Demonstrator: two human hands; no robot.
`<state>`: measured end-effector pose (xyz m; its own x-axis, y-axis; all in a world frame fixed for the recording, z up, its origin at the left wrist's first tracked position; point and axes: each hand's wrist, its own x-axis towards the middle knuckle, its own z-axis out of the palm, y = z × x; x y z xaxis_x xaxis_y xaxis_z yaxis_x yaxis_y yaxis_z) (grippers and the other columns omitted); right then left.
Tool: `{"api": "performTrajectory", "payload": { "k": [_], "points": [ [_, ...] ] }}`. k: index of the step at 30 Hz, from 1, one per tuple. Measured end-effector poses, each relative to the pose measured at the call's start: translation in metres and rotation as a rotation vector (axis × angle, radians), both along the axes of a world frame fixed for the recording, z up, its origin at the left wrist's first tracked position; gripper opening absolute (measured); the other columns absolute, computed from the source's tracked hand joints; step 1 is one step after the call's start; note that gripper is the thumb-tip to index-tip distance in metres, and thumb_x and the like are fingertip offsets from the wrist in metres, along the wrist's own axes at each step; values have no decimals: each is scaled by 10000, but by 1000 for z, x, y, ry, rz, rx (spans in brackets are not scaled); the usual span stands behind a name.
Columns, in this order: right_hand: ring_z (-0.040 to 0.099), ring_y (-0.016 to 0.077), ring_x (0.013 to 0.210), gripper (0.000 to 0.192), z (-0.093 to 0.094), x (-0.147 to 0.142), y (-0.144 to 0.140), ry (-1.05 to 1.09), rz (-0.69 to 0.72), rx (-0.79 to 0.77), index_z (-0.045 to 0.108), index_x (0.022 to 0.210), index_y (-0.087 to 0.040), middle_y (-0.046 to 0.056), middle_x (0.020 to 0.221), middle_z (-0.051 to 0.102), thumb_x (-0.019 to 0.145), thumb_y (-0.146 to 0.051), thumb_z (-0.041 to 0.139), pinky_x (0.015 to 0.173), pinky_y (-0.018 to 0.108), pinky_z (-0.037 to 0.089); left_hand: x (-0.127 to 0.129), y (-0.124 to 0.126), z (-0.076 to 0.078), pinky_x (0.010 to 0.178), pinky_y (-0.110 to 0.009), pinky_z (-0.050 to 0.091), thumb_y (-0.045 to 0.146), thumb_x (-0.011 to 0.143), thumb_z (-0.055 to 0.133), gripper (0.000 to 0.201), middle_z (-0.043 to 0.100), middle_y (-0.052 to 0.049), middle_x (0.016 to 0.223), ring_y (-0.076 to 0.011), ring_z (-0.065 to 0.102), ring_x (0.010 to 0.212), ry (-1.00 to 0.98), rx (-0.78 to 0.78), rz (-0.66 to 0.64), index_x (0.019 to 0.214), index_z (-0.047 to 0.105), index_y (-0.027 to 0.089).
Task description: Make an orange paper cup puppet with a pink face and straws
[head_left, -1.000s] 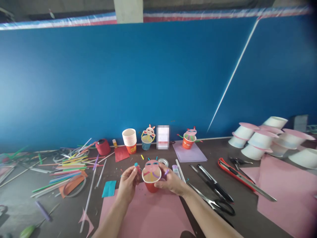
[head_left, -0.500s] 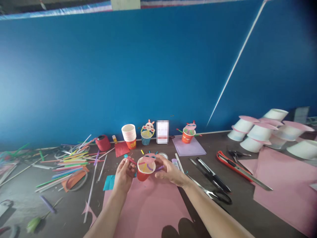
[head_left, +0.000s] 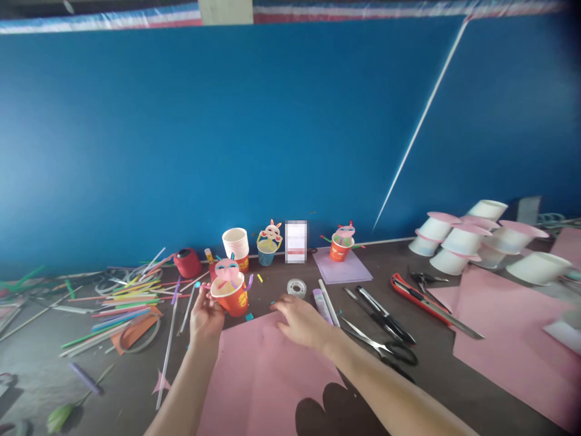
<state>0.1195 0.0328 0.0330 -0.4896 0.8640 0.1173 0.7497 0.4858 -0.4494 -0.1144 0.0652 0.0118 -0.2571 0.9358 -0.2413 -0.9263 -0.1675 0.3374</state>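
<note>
My left hand [head_left: 205, 315] grips a red paper cup [head_left: 233, 295] decorated with a pink paper face and purple straw bits, tilted and held just above the dark table. My right hand [head_left: 298, 320] holds nothing; its fingers are spread and rest palm-down on the top edge of a pink paper sheet [head_left: 263, 381]. A roll of clear tape [head_left: 296, 287] lies just beyond the right hand.
Coloured straws [head_left: 122, 303] are scattered at left. A stack of cups [head_left: 236, 245] and two finished cup figures [head_left: 341, 244] stand by the blue wall. Scissors [head_left: 379, 345], a red cutter [head_left: 426, 303], white cups [head_left: 472, 242] and more pink paper [head_left: 512, 339] lie at right.
The right hand let go of the cup and dropped onto the pink sheet. The left hand carried the cup to the left, away from the middle.
</note>
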Motion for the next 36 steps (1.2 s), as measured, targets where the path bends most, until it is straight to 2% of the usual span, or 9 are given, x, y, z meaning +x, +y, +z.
{"api": "performTrajectory", "payload": {
  "k": [4,10,16,21,26,30,33,35,36],
  "points": [
    [544,229,964,268,1,-2,14,-130,-92,31,637,983,-161,102,981,613,745,-140,515,821,298,394,0,2,-7,434,-68,457,97,882,387,206,584,20,599,-19,556,465,-27,-26,-2,763,554,119],
    [554,226,914,204,-13,-15,27,-200,-139,46,658,887,-145,112,937,610,791,-204,488,779,295,397,8,1,-12,391,-72,429,87,878,385,226,561,34,547,-18,528,407,-53,-45,-55,720,542,126],
    [566,230,884,188,-21,-28,28,-208,-139,41,661,818,-133,129,905,612,778,-152,478,741,284,402,12,0,-14,398,-81,448,101,907,312,291,574,23,535,-33,555,415,-80,-45,-99,738,548,125],
    [581,209,843,161,-21,-28,29,-121,-170,9,646,797,-127,126,884,624,742,-113,496,728,266,398,16,-1,-17,446,-81,475,119,916,297,300,612,-3,608,-34,582,469,-100,-19,-151,753,550,120],
    [594,158,711,142,-19,-16,28,93,-214,-55,614,736,-157,57,739,641,740,-120,478,641,230,403,23,-3,-22,456,-88,487,153,920,294,312,616,-18,644,-43,597,504,-94,8,-198,762,560,117],
    [593,138,643,114,-18,5,21,291,-262,-115,586,784,-178,6,682,622,748,-175,479,586,225,422,30,-7,-24,452,-99,493,146,910,317,291,617,-25,686,-53,608,531,-75,12,-221,780,576,122],
    [570,118,532,128,-19,19,10,736,-310,-353,571,837,-174,-27,621,584,724,-219,533,513,226,426,37,-10,-23,466,-109,502,130,901,330,276,614,-29,706,-54,608,542,-58,6,-241,787,581,126],
    [564,114,497,159,-21,25,2,1051,-334,-522,579,812,-159,-26,604,579,688,-257,591,497,236,428,42,-12,-22,480,-119,509,120,898,330,276,613,-34,709,-58,608,548,-42,-1,-251,786,582,124],
    [575,120,508,177,-21,27,-2,1139,-340,-563,586,790,-150,-15,611,588,671,-279,614,510,247,438,44,-13,-21,483,-123,511,117,896,330,276,614,-36,711,-59,607,547,-34,-5,-255,785,583,123]
  ]
}}
